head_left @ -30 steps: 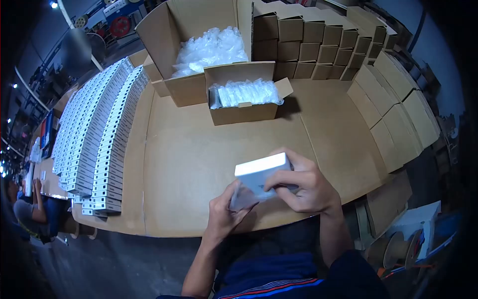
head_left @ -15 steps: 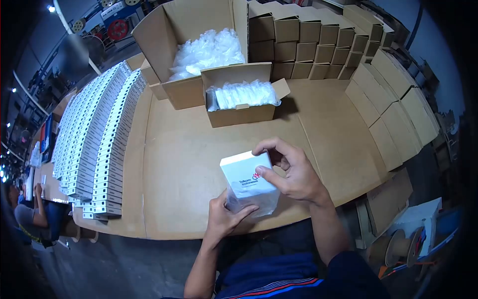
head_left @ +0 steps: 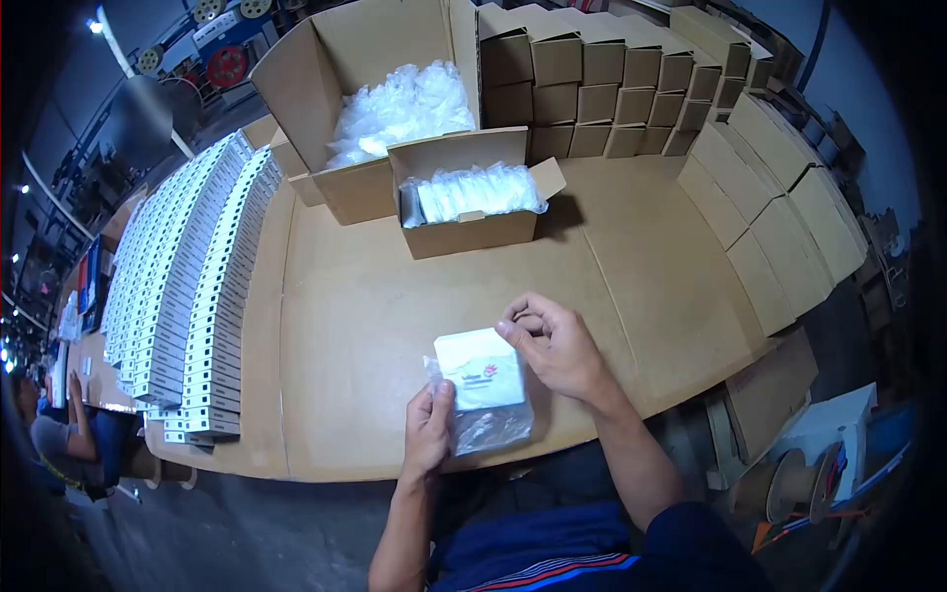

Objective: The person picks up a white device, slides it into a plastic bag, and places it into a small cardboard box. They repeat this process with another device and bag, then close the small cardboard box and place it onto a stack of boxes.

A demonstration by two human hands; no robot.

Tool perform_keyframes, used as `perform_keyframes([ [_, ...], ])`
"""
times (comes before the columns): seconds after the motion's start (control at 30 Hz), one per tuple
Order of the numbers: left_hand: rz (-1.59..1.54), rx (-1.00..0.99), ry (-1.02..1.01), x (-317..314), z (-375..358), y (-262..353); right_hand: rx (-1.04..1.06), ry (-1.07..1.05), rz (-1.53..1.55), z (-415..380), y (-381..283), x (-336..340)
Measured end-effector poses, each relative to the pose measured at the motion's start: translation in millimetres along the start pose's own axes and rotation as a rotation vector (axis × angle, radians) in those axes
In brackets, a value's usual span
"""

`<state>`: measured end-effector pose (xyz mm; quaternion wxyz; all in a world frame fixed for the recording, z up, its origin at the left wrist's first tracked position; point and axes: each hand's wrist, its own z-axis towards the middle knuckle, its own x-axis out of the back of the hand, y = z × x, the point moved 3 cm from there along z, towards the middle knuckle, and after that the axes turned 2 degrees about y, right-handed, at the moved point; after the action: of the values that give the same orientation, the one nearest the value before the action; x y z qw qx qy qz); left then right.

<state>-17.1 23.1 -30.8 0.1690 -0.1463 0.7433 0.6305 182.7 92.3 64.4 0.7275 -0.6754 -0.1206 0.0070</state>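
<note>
A flat white box [head_left: 478, 367] with a small red logo and dark print sits partway inside a clear plastic bag [head_left: 490, 431], just above the near edge of the table. My left hand [head_left: 429, 429] grips the bag and box from the left, thumb in front and fingers mostly hidden behind. At the box's upper right corner, my right hand [head_left: 554, 353] is closed, with thumb and forefinger pinched at the corner. The bag hangs loose and wrinkled below the box.
Beyond stands a small open carton [head_left: 473, 237] of bagged items, backed by a larger carton [head_left: 360, 192] of loose clear plastic. White boxes [head_left: 212, 345] are stacked in long rows at left. Brown cartons [head_left: 602, 64] line the back, with more cartons [head_left: 779, 227] at right.
The box has tipped flatter and lower, and the bag shows more below it. My right thumb has slid from the box's front to its upper corner. My left thumb has moved up onto the box's left side.
</note>
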Motion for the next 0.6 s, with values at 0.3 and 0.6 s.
perform_keyframes([
  [0.3, -0.017, -0.129, 0.076, 4, 2, -6, -0.191, 0.045, 0.829, -49, 70, -25],
  [0.6, 0.285, -0.374, 0.050, -18, -4, 10, -0.076, -0.001, 0.901, -49, 66, -18],
])
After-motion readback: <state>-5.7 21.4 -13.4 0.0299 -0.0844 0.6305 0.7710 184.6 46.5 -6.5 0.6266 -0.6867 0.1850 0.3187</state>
